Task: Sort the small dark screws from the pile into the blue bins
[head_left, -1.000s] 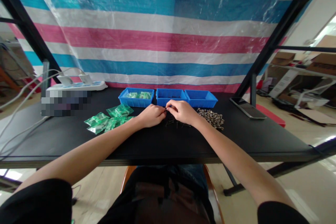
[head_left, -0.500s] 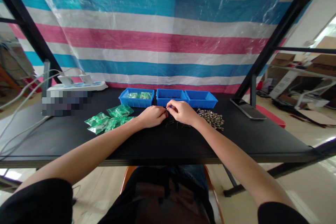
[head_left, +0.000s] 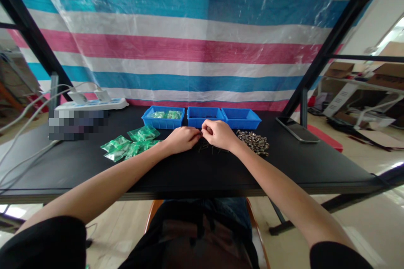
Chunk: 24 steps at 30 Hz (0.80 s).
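My left hand (head_left: 184,139) and my right hand (head_left: 216,133) meet fingertip to fingertip over the black table, in front of the middle blue bin (head_left: 202,122). Both have their fingers curled and pinched together; whatever lies between them is too small to make out. Under and beside my right hand are thin dark screws (head_left: 206,147), partly covered by it. To the right of that hand lies a heap of small shiny metal pieces (head_left: 255,143). Green-and-clear plastic packets (head_left: 131,145) are piled left of my left hand.
The left blue bin (head_left: 163,124) holds similar packets; a right blue bin (head_left: 241,124) adjoins the middle one. A phone (head_left: 298,129) lies at the table's right. A white power strip (head_left: 94,104) with cables is at the back left. Black frame posts and a striped sheet stand behind.
My right-hand fingers have curled in a little more against my left fingertips. The packets, bins and metal heap stay where they were; the view has shifted very slightly.
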Motion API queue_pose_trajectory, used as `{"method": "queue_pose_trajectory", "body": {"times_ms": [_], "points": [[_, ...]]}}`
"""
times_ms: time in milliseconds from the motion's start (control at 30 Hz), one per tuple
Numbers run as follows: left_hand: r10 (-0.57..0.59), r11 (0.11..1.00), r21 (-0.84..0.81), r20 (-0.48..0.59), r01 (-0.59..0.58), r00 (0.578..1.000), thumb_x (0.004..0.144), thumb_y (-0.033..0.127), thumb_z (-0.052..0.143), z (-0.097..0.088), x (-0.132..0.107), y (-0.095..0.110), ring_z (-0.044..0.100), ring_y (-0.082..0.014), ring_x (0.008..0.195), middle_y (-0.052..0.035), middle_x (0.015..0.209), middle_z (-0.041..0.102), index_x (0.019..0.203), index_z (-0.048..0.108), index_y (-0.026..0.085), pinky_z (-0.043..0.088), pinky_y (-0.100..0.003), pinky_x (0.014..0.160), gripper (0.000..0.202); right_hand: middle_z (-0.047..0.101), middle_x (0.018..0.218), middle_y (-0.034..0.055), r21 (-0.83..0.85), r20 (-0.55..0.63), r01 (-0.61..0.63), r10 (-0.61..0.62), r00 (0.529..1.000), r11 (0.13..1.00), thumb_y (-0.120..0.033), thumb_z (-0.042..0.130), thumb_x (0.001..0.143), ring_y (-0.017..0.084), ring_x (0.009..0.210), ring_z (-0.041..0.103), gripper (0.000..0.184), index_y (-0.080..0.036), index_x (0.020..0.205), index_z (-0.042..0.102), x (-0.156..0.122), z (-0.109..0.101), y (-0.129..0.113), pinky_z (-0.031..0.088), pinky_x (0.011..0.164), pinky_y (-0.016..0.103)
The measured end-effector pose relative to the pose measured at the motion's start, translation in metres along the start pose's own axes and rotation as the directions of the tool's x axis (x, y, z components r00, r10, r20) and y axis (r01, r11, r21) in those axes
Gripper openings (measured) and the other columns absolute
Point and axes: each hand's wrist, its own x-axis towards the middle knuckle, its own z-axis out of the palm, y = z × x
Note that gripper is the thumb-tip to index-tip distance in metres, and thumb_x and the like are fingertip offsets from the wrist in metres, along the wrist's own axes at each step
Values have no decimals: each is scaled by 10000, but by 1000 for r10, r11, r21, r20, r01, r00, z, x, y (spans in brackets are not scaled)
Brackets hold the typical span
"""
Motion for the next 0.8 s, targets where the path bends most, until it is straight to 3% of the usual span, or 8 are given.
{"method": "queue_pose_trajectory", "body": {"times_ms": [333,800], "points": [[-58,998,11,-37,58,998,840,269,361,0,-1,1,610,-185,732,-46,783,654,786,606,184,390,-259,596,265,541,591,-11,19,16,8,-9,1000,1000,-161,524,790,104,532,452,68,-168,763,587,0,1,1,281,537,215],[-39,999,-14,-99,38,994,820,284,396,4,-1,-3,589,-168,697,-34,713,639,730,622,180,368,-250,586,265,516,578,-32,84,18,46,-48,999,995,-155,541,804,96,535,448,87,-170,877,588,1,2,5,289,545,205]]}}
